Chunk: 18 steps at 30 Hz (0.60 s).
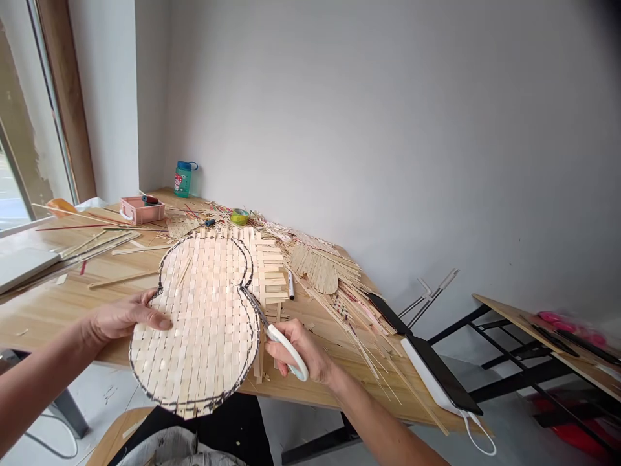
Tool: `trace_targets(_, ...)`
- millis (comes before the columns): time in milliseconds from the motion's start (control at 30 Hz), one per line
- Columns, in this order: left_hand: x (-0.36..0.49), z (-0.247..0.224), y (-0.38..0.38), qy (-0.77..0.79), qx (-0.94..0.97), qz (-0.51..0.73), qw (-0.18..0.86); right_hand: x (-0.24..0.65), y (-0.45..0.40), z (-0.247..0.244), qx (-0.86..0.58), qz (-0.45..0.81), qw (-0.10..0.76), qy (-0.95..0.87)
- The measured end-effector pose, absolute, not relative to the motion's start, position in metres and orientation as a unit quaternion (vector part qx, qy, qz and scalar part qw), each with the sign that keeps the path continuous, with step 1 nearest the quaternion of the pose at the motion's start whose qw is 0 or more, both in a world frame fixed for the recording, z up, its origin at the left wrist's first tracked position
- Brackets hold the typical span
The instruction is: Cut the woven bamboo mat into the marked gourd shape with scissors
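Note:
A woven panel of pale strips (198,323), gourd-shaped with a dark drawn outline, is held up above the table's front edge. My left hand (130,315) grips its left side at the waist, thumb on the front face. In my right hand (298,349) are white-handled scissors (287,346), their blades at the outline near the right-hand waist notch. Uncut strip ends stick out at the panel's upper right, beyond the line. The fingers behind the panel are hidden.
On the wooden table (330,369) lie a pink basket (140,212), a blue-green bottle (183,180), yellow-green tape (239,217), a marker (291,285), another woven piece (315,268) and many loose strips. A black-and-white device (436,369) with a cable rests at the right edge.

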<state>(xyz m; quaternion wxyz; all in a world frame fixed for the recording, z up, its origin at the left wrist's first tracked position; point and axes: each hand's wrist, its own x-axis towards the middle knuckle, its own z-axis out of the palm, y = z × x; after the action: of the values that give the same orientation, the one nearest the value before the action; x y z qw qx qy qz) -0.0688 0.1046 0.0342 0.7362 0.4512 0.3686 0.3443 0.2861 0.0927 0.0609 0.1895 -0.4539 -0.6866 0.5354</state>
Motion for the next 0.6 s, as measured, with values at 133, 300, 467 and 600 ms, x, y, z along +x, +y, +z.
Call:
trace_targets(133,-0.0696,0.0330,0.1058,0.369,0.453,0.346,0.734,0.2865,0.0943,0.0586,-0.452,0.532,0.195,-0.688)
trace_targets(300,-0.0701,0.0340,0.1068,0.371,0.440,0.357,0.735,0.2876,0.0954,0.0552,-0.438,0.546,0.209,-0.683)
trace_targets(467,-0.0687,0.0377,0.1065,0.385,0.419,0.366,0.736,0.2876,0.0936,0.0593,-0.438,0.543,0.198,-0.688)
trace_targets(600,-0.0694,0.0368,0.1066,0.396,0.414,0.373,0.730,0.2868,0.0927,0.0620,-0.444,0.538,0.200,-0.688)
